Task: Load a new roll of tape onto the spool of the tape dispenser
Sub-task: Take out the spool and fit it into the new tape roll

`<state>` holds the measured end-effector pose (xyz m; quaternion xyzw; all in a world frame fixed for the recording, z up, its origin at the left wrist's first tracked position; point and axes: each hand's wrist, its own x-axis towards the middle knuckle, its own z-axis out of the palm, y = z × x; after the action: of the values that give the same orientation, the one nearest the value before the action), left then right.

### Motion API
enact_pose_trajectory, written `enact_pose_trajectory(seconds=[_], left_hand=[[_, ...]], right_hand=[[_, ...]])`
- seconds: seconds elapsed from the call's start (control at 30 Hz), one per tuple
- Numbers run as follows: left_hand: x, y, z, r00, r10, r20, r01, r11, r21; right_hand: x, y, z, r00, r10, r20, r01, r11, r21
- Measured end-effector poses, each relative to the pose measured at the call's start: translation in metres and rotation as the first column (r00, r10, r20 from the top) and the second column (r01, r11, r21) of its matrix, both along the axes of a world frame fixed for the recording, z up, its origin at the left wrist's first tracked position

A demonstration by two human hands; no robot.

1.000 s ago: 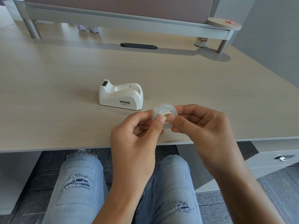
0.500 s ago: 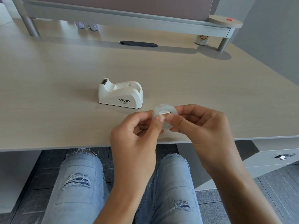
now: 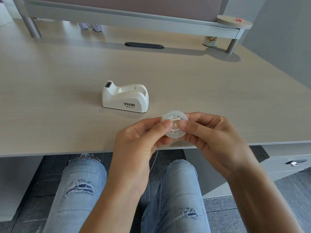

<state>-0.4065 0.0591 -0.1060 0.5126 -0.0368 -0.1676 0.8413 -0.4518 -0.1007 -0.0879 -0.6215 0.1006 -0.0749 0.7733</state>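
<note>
A clear tape roll [image 3: 174,115] with a white spool [image 3: 175,123] set in its core is held flat-on toward me above the desk's near edge. My left hand [image 3: 136,142] pinches its left side, thumb on the face. My right hand [image 3: 212,140] grips its right side, thumb pressing on the spool. A thin loose strand of tape [image 3: 154,161] hangs below the roll. The white tape dispenser [image 3: 125,97], marked VIVID, stands on the desk behind and to the left of the hands, its cradle holding nothing.
The light wood desk [image 3: 218,91] carries a grey monitor riser [image 3: 134,17] at the back, a black cable slot [image 3: 143,45] and a small cup [image 3: 209,41] under the riser. A drawer unit [image 3: 286,163] sits lower right. My knees in torn jeans are below the desk edge.
Both thumbs have shifted apart on the roll's face, so more of the white spool in its core shows. The dispenser has not moved.
</note>
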Motion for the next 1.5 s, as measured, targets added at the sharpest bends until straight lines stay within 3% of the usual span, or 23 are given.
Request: enact_pose_trajectory(seconds=[0.3,0.93,1.07,1.17,1.27,1.5], left_hand=[[0.0,0.003,0.003,0.994,-0.097,-0.059,0.093,0.993,-0.075],[-0.002,0.002,-0.001,1.0,-0.01,0.018,0.01,1.0,-0.021],[-0.005,0.001,0.001,0.995,0.059,0.08,-0.06,0.998,0.014],[-0.008,-0.001,0.003,0.989,0.104,0.107,-0.104,0.995,-0.005],[-0.01,-0.003,0.0,0.984,0.116,0.133,-0.115,0.993,-0.01],[-0.015,-0.004,-0.009,0.929,0.173,0.326,-0.201,0.978,0.055]], right_hand=[[-0.001,-0.002,0.002,0.999,0.05,0.012,-0.051,0.998,0.045],[-0.002,-0.006,-0.007,0.998,0.04,0.042,-0.041,0.999,0.034],[-0.002,-0.003,-0.011,0.997,-0.034,0.073,0.04,0.996,-0.077],[-0.004,0.002,-0.01,0.977,-0.168,0.128,0.195,0.951,-0.24],[-0.006,0.006,-0.012,0.931,-0.285,0.228,0.343,0.896,-0.282],[-0.008,0.018,-0.012,0.928,-0.233,0.29,0.328,0.883,-0.337]])
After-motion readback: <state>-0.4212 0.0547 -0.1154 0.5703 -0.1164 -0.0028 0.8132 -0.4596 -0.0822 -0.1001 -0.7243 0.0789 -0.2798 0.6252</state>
